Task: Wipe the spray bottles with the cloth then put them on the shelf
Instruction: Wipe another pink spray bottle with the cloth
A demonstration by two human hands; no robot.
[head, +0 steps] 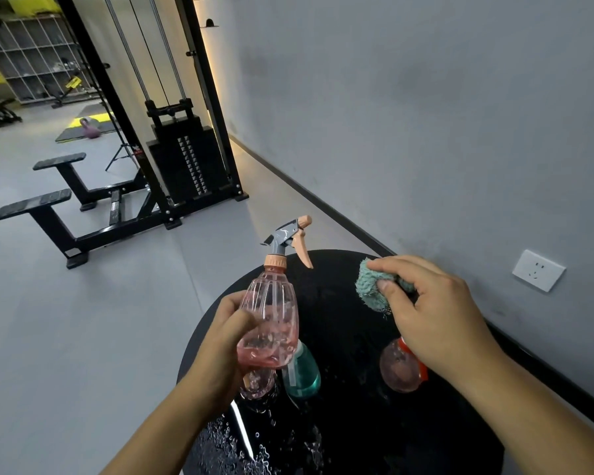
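I see left hand (220,334) gripping pink spray bottle (270,323) above bench (340,303). Right hand (432,310) pinches bunched cloth (369,286) beside it, apart. Bench wet: I judge bottle could slip, topple bottles (302,371) below.

Bottles (300,371) (three) crowding table (340,269)

The right hand (436,313) hides the orange-capped bottle's (400,371) top.
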